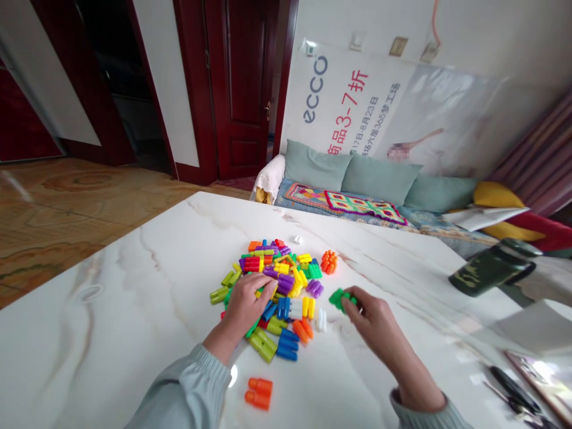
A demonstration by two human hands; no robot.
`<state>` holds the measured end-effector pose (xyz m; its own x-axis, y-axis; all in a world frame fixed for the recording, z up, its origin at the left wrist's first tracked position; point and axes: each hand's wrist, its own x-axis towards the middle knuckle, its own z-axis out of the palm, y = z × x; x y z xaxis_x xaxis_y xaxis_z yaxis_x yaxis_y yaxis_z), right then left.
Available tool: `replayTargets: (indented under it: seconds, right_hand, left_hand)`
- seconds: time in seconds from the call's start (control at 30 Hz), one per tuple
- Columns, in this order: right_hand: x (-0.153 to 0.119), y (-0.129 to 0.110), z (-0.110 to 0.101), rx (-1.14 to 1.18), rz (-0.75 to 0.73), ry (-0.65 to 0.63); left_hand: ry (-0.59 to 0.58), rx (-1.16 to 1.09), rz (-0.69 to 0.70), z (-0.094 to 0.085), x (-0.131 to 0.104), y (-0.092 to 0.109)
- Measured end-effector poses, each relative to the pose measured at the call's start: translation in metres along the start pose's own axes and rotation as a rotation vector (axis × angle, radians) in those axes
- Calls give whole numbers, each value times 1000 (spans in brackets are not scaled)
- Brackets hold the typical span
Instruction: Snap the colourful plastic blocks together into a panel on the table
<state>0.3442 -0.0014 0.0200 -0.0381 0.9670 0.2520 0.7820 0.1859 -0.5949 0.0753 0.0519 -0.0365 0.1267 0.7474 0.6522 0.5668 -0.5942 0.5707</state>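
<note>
A loose heap of colourful plastic building blocks (pixel 286 283) lies in the middle of the white table. My left hand (pixel 250 301) rests over the heap's left side, its fingers bent down among the blocks. A bit of yellow shows by its thumb, but what the fingers grip, if anything, is hidden. To the right of the heap, my right hand (pixel 369 313) pinches green building blocks (pixel 340 299) just above the tabletop. An orange block (pixel 259 393) sits apart, near the front. Close by the right hand are a purple block (pixel 315 289) and a white block (pixel 321 320).
The marble-patterned table (pixel 147 333) spreads around the heap. A dark green bottle (pixel 494 266) lies tilted in view at the right. Keys (pixel 513 399) and a flat framed object (pixel 543 378) are at the lower right. Behind stands a sofa with cushions (pixel 379 179).
</note>
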Motion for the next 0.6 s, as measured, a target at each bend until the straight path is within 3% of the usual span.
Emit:
replayTargets:
  seconds: [0.07, 0.13, 0.27, 0.4, 0.6]
  right_hand:
    - [30, 17, 3, 56, 72, 261]
    - [54, 38, 17, 198, 134, 435]
    - [78, 81, 50, 286, 272, 625]
    - [81, 106, 61, 159, 334, 634]
    - [81, 108, 62, -7, 272, 506]
  left_hand:
    - [9, -8, 0, 1, 0, -2]
    - [19, -10, 7, 0, 0, -3]
    - [8, -2, 7, 0, 0, -3]
    - [3, -6, 6, 2, 1, -4]
    - [22, 3, 17, 3, 0, -8]
